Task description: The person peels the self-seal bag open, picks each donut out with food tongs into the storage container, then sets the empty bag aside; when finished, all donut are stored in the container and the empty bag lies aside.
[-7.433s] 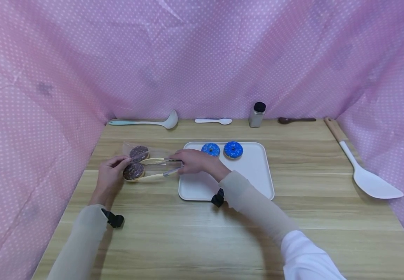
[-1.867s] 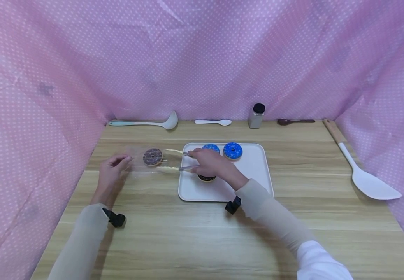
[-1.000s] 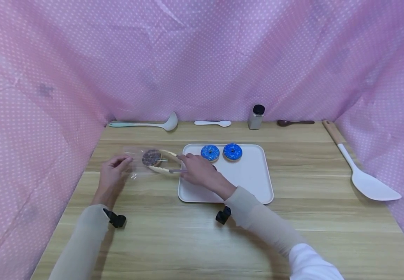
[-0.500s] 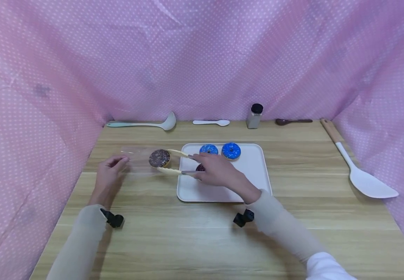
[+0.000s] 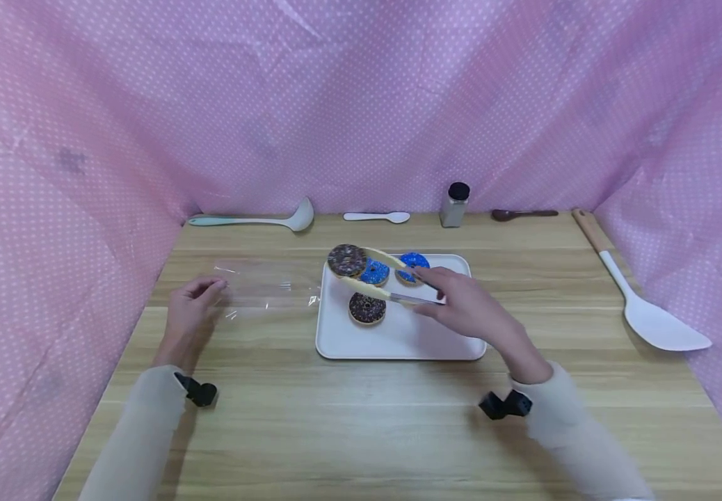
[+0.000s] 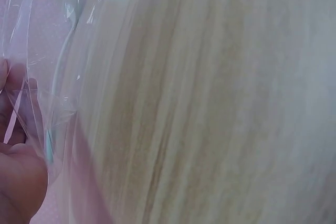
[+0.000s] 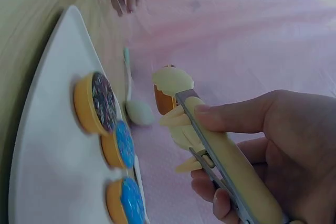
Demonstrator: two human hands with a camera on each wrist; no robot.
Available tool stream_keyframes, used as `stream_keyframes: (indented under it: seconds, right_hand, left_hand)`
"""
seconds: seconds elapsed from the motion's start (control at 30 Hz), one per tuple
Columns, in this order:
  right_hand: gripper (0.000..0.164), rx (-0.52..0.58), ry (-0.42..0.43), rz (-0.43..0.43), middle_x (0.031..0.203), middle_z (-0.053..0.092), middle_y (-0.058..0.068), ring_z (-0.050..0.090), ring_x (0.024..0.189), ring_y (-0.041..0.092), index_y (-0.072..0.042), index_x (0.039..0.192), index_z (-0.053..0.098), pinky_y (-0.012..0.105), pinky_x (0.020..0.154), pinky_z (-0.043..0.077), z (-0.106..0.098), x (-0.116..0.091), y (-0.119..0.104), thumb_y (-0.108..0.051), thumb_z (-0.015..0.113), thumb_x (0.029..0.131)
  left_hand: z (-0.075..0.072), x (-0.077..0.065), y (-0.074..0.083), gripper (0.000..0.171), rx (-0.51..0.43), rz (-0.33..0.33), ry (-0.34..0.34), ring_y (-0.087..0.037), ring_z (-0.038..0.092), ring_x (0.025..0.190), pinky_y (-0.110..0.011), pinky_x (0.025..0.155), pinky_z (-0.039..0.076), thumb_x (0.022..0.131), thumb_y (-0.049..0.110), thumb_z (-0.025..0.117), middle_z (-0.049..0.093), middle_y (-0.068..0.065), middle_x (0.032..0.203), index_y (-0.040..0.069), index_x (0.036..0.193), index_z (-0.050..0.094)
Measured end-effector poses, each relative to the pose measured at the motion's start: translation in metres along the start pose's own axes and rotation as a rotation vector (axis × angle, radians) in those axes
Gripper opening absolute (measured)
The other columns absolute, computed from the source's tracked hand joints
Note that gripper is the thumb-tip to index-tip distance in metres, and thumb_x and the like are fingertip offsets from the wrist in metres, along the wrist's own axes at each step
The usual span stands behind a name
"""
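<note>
My right hand point(image 5: 470, 303) grips a pair of kitchen tongs point(image 5: 370, 289) with cream tips and metal arms. Between those tips, raised over the tray's back left corner, is a chocolate doughnut with sprinkles point(image 5: 346, 261). In the right wrist view the tongs' handle point(image 7: 236, 169) lies between thumb and curled fingers. A second chocolate doughnut point(image 5: 367, 310) lies on the white tray point(image 5: 423, 344), along with a light blue doughnut point(image 5: 376, 273) and a darker blue one point(image 5: 414, 260). To the left, my left hand point(image 5: 188, 306) pinches the edge of a flat, clear plastic bag point(image 5: 261, 289).
Along the table's back edge lie a pale ladle point(image 5: 298, 217), a small white spoon point(image 5: 376, 217), a black-capped jar point(image 5: 455, 207) and a dark brown spoon point(image 5: 524, 215). A big white turner point(image 5: 661, 323) lies at right. Pink dotted cloth point(image 5: 361, 104) surrounds the table.
The tongs drew the last chocolate doughnut out of the bag and carried it right and up over the tray. Earlier both chocolate doughnuts were in the bag. The left hand stayed in place.
</note>
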State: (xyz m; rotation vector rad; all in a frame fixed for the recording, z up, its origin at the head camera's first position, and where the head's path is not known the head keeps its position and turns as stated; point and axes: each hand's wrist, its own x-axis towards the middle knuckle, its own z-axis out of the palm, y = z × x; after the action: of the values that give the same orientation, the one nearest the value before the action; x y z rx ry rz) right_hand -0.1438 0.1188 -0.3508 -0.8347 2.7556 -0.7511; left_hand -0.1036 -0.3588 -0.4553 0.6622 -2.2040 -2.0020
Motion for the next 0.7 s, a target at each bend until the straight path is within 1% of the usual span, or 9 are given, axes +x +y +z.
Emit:
stream_keyframes:
  seconds: [0.07, 0.17, 0.27, 0.37, 0.47, 0.5, 0.57, 0.7]
  right_hand:
    - [0.062, 0.013, 0.001, 0.023, 0.111, 0.062, 0.005, 0.055, 0.081, 0.017, -0.013, 0.141, 0.048, 0.028, 0.063, 0.044, -0.006, -0.010, 0.011, -0.033, 0.071, 0.087]
    - [0.062, 0.008, 0.014, 0.048, 0.103, 0.062, 0.004, 0.053, 0.080, 0.017, -0.011, 0.140, 0.048, 0.027, 0.063, 0.042, -0.012, -0.023, 0.026, -0.033, 0.071, 0.086]
    - [0.061, -0.005, 0.039, 0.056, 0.099, 0.062, 0.004, 0.053, 0.079, 0.017, -0.010, 0.138, 0.050, 0.028, 0.064, 0.042, -0.015, -0.037, 0.039, -0.030, 0.073, 0.085]
    - [0.060, 0.006, 0.052, 0.073, 0.100, 0.063, 0.003, 0.053, 0.076, 0.016, -0.011, 0.136, 0.052, 0.027, 0.064, 0.042, -0.014, -0.049, 0.050, -0.028, 0.074, 0.084]
    - [0.058, 0.021, 0.051, 0.090, 0.096, 0.063, 0.003, 0.052, 0.073, 0.014, -0.013, 0.135, 0.053, 0.026, 0.061, 0.042, -0.013, -0.060, 0.059, -0.028, 0.075, 0.083]
    - [0.059, 0.025, 0.045, 0.100, 0.095, 0.063, 0.003, 0.051, 0.072, 0.013, -0.014, 0.135, 0.053, 0.025, 0.060, 0.041, -0.013, -0.064, 0.061, -0.029, 0.075, 0.083]
    - [0.060, 0.027, 0.025, 0.120, 0.095, 0.063, 0.004, 0.051, 0.072, 0.013, -0.014, 0.135, 0.053, 0.025, 0.059, 0.041, -0.012, -0.069, 0.065, -0.031, 0.075, 0.083]
    - [0.061, 0.029, -0.018, 0.157, 0.105, 0.064, 0.005, 0.052, 0.075, 0.015, -0.013, 0.137, 0.052, 0.025, 0.060, 0.041, -0.008, -0.077, 0.070, -0.030, 0.075, 0.083]
  left_hand:
    - [-0.001, 0.000, 0.001, 0.053, -0.004, -0.016, -0.003, -0.016, 0.054, 0.102, -0.022, 0.075, 0.053, 0.082, 0.040, 0.073, 0.057, -0.001, 0.114, 0.006, 0.120, 0.061]
    - [-0.002, 0.000, 0.002, 0.054, -0.021, -0.037, -0.005, -0.017, 0.054, 0.104, -0.023, 0.079, 0.054, 0.081, 0.041, 0.073, 0.056, 0.000, 0.116, 0.007, 0.121, 0.060]
    - [-0.003, 0.001, 0.002, 0.053, -0.033, -0.041, -0.004, -0.017, 0.055, 0.103, -0.023, 0.077, 0.054, 0.080, 0.040, 0.074, 0.057, 0.001, 0.116, 0.008, 0.120, 0.061]
    - [-0.003, 0.003, 0.001, 0.050, -0.050, -0.029, 0.006, -0.016, 0.059, 0.098, -0.023, 0.072, 0.054, 0.079, 0.038, 0.076, 0.060, 0.001, 0.112, 0.008, 0.116, 0.063]
    - [-0.003, 0.005, 0.000, 0.048, -0.089, -0.019, 0.005, -0.015, 0.061, 0.095, -0.023, 0.071, 0.054, 0.079, 0.035, 0.077, 0.062, 0.002, 0.108, 0.006, 0.114, 0.064]
    - [-0.002, 0.005, 0.000, 0.047, -0.086, -0.009, 0.010, -0.015, 0.062, 0.093, -0.022, 0.070, 0.054, 0.078, 0.035, 0.077, 0.063, 0.001, 0.106, 0.006, 0.113, 0.064]
    - [-0.002, 0.006, 0.000, 0.048, -0.068, -0.008, 0.013, -0.014, 0.060, 0.095, -0.021, 0.071, 0.053, 0.079, 0.036, 0.077, 0.062, 0.002, 0.107, 0.006, 0.113, 0.064]
    - [-0.003, 0.006, 0.000, 0.051, -0.016, -0.022, 0.013, -0.014, 0.055, 0.101, -0.021, 0.073, 0.052, 0.079, 0.040, 0.076, 0.059, 0.002, 0.112, 0.008, 0.116, 0.063]
